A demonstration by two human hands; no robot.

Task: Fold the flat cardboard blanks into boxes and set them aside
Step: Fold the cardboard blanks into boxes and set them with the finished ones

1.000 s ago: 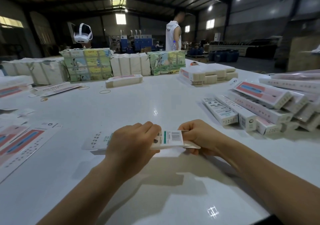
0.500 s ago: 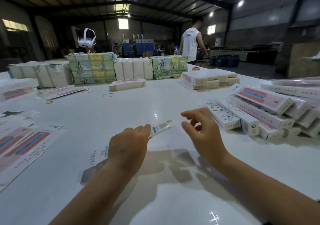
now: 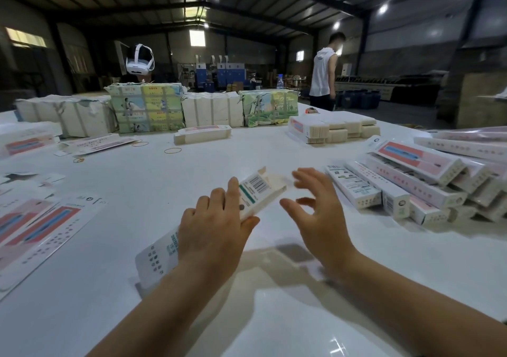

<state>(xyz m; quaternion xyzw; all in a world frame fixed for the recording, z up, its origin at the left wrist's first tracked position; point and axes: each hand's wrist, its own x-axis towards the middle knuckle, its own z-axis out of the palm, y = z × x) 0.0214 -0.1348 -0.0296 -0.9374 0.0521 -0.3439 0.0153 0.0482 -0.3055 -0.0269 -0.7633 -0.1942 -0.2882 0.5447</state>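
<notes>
My left hand (image 3: pixel 214 233) grips a long white cardboard box (image 3: pixel 255 192) around its middle, held above the white table (image 3: pixel 274 315). The box is opened into a sleeve; its far end with a barcode and open flaps points up and away, and its near end shows below my wrist. My right hand (image 3: pixel 318 214) hovers just right of the box's far end, fingers spread and blurred, touching nothing. Finished long boxes (image 3: pixel 411 183) lie piled at the right. Flat printed blanks (image 3: pixel 35 230) lie at the left.
Bundled stacks of blanks (image 3: pixel 148 107) line the far side of the table, with a stack of white cartons (image 3: pixel 334 129) at back right. Rubber bands (image 3: pixel 172 150) lie loose. A person in a white sleeveless top (image 3: pixel 323 74) stands beyond the table.
The flat blank has been popped open into a sleeve and lifted in my left hand. My right hand let go of it and now hovers open beside the far end.
</notes>
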